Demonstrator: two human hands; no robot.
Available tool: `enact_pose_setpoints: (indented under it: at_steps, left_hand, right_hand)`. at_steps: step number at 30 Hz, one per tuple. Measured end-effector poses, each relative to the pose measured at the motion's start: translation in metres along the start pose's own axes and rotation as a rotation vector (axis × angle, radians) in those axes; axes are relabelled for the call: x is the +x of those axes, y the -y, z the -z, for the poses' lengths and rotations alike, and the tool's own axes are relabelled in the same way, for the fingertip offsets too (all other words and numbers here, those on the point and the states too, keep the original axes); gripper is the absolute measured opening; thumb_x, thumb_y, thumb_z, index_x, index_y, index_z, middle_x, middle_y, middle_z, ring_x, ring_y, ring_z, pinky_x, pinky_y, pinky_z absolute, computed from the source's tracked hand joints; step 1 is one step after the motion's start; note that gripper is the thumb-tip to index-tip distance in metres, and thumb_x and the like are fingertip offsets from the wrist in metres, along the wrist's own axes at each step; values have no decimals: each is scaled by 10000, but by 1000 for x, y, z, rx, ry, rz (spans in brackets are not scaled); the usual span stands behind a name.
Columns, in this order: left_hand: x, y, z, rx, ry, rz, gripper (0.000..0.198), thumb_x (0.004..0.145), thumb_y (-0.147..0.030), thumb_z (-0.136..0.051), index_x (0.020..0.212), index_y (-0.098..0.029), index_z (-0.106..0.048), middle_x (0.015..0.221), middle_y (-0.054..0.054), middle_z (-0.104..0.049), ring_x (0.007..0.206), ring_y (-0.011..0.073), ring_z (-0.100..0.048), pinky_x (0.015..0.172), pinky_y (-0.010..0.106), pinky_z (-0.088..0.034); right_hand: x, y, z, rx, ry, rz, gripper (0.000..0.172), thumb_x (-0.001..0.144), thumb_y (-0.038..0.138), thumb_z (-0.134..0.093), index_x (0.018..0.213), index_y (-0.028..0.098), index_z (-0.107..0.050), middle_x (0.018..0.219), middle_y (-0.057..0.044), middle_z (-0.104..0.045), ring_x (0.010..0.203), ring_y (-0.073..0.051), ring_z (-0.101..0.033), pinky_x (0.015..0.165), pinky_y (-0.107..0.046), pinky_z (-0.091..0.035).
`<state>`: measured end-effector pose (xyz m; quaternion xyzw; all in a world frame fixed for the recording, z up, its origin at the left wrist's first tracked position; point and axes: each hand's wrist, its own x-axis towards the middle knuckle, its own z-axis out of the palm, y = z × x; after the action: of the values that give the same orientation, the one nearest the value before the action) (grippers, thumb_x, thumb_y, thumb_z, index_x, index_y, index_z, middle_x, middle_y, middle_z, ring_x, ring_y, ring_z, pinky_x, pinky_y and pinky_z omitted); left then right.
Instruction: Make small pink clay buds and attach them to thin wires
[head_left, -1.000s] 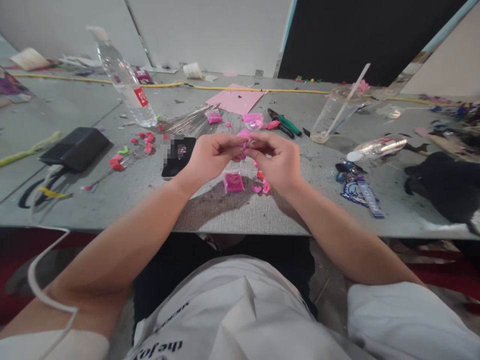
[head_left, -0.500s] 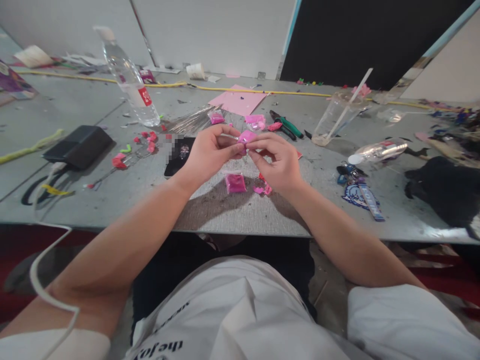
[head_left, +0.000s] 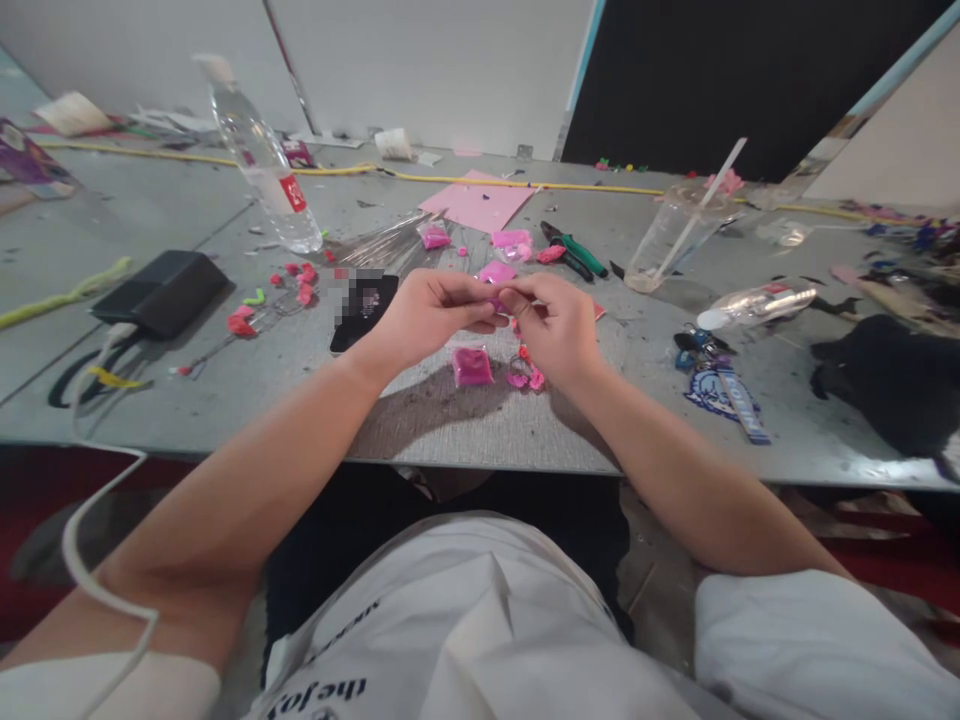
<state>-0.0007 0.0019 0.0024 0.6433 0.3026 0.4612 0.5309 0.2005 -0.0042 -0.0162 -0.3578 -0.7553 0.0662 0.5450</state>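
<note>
On the left of the table [head_left: 202, 410], a black charger [head_left: 161, 295] is set, followed by coral flowers [head_left: 241, 322] on wires and a phone [head_left: 367, 312] just beside the left hand [head_left: 431, 310]. The left hand is held over the table, with a small pink piece [head_left: 496, 292] pinched by its thumb and forefinger. The pink piece is held between the two hands, where their fingertips meet; it is mostly covered by the fingers, only a purplish-pink trace being left in sight, so its shape cannot be told. Just beyond the fingertips a glossy pink packet [head_left: 496, 270] is seen; on the near side, a magenta packet [head_left: 472, 367] is laid in clear film. By the right hand [head_left: 559, 315], the same piece is pinched between thumb and forefinger. A ring of flowers [head_left: 535, 380] is partly hidden by it. Farther right, green-handled pliers [head_left: 581, 255], a clear cup [head_left: 649, 240] with a straw and a keyring [head_left: 712, 385] are seen.
</note>
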Motion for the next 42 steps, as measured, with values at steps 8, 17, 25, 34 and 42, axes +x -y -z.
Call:
enact_pose_setpoints:
  at_steps: [8,17,25,34,42]
  left_hand:
    - [7,7,0,14,-73,12,331,781,-255,-946,929,-186,-657,721,13,-801,711,188,-810,690,284,-682]
    - [3,5,-2,40,-69,-21,81,855,-191,-842,919,-144,-827,869,51,-837,830,188,-826,874,342,-703]
    - [1,2,-2,129,-96,-25,234,797,-334,-923,817,-148,-783,811,69,-822,804,197,-804,808,330,-675]
    - [5,3,1,96,-143,-7,228,762,-212,-919,976,-168,-851,900,59,-847,830,180,-801,851,318,-660]
    - [2,0,-1,11,-30,-4,146,798,-196,-864,943,-185,-864,969,62,-855,915,207,-823,945,370,-680]
  right_hand:
    - [-5,4,0,57,100,56,347,993,100,-546,1149,233,-826,1075,-56,-852,978,-225,-802,875,-379,-647]
    - [-2,9,4,60,21,-96,55,897,221,-813,941,240,-841,918,-39,-846,859,-229,-793,801,-393,-658]
    - [-4,6,1,-76,116,-139,223,932,144,-678,1048,217,-854,979,-61,-865,909,-251,-816,860,-412,-656]
    - [-6,8,-1,-18,68,-15,184,995,223,-666,1010,215,-849,1002,-73,-868,912,-234,-819,876,-399,-663]
    - [-4,10,2,3,-31,-115,195,910,154,-715,1053,231,-823,995,-62,-850,898,-240,-815,842,-419,-678]
